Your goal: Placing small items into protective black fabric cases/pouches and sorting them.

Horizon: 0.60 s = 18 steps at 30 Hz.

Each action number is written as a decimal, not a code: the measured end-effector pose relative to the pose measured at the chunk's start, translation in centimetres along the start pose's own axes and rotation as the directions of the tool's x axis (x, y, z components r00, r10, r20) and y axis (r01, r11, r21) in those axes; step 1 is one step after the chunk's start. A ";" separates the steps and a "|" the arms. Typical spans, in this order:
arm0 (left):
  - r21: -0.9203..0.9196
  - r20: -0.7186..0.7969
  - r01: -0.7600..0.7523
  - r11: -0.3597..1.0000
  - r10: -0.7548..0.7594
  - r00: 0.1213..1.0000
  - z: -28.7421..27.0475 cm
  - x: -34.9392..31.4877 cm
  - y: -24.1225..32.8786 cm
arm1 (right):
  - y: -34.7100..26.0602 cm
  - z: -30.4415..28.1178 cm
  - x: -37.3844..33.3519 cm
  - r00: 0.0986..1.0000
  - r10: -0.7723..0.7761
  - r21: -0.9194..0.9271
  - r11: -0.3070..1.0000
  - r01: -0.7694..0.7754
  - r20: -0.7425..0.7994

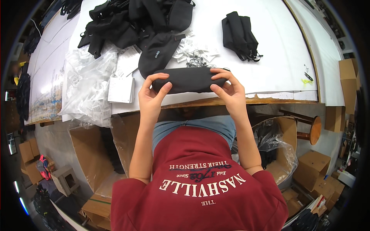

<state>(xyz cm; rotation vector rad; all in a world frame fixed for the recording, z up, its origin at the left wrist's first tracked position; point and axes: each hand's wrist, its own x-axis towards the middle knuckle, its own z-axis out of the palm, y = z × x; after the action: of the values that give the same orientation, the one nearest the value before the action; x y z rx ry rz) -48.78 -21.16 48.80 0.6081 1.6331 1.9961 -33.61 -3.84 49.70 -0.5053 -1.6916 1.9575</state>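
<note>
A long black fabric pouch (189, 80) is held level near the table's front edge. At its left end my left hand (155, 92) pinches it between thumb and fingers. My right hand (230, 89) grips the right end the same way. Just behind the pouch lie white paper tags (198, 50) with thin black cords (195, 59). Beyond my left hand a black fabric piece with a small pale mark (158, 54) rests against a heap of black fabric items (127, 23). The underside of the pouch is hidden.
Clear plastic bags (86, 84) and a stack of white cards (121, 89) sit left of my hands. Several folded black pouches (239, 36) lie at the far right. A small cutter (308, 76) is near the right edge. Open cardboard boxes (86, 150) and a wooden stool (315, 130) stand below the table.
</note>
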 end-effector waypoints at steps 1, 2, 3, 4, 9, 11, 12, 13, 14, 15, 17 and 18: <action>0.003 -0.074 -0.041 0.999 0.041 0.996 0.4 0.0 -0.3 | 0.6 0.1 0.1 0.998 -0.025 -0.009 1.000 0.025 -0.049; 0.002 -0.071 -0.042 0.999 0.042 0.997 0.7 0.0 -0.3 | 0.9 0.0 0.4 0.998 -0.027 -0.011 1.000 0.027 -0.051; 0.018 -0.120 -0.012 1.000 0.014 0.993 0.8 -0.3 -0.3 | 1.1 -0.2 0.6 0.996 0.013 -0.058 0.998 -0.018 -0.085; 0.032 -0.169 0.018 0.999 -0.013 0.986 0.9 -0.5 -0.3 | 1.2 -0.3 0.7 0.991 0.052 -0.104 0.992 -0.064 -0.120; -0.024 -0.235 0.064 0.998 -0.068 0.970 0.7 -0.1 -1.1 | 0.7 -0.1 0.9 0.983 0.104 -0.072 0.991 -0.116 -0.153; -0.051 -0.249 0.069 0.996 -0.079 0.965 0.5 -0.1 -1.3 | 0.4 -0.2 1.0 0.974 0.155 -0.090 0.981 -0.171 -0.164; -0.079 -0.197 0.112 0.991 -0.126 0.972 0.2 0.1 -1.4 | 0.4 -0.6 1.3 0.977 0.163 -0.121 0.976 -0.180 -0.139; -0.105 -0.142 0.155 0.982 -0.169 0.975 -0.1 0.3 -1.3 | 0.3 -1.0 1.6 0.979 0.170 -0.152 0.970 -0.187 -0.116; -0.100 -0.053 0.218 0.971 -0.224 0.973 -0.8 0.2 -0.8 | 0.0 -1.5 2.0 0.980 0.161 -0.156 0.971 -0.179 -0.119; -0.050 -0.069 0.196 0.979 -0.199 0.978 -1.4 0.3 -0.2 | -0.3 -2.3 2.7 0.980 0.095 -0.134 0.984 -0.119 -0.176; 0.096 -0.137 0.088 0.991 -0.074 0.988 -3.0 0.5 0.9 | -1.3 -4.6 4.6 0.926 -0.056 -0.069 0.997 0.032 -0.373; 0.165 -0.207 0.039 0.986 -0.004 0.978 -4.4 0.7 1.2 | -1.9 -6.0 6.1 0.853 -0.127 -0.029 0.991 0.131 -0.507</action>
<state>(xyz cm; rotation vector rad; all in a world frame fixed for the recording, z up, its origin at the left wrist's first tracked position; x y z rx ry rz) -52.08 -24.28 49.18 0.4520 1.9379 1.9739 -34.80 4.80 50.88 -0.8033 -1.3393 1.5517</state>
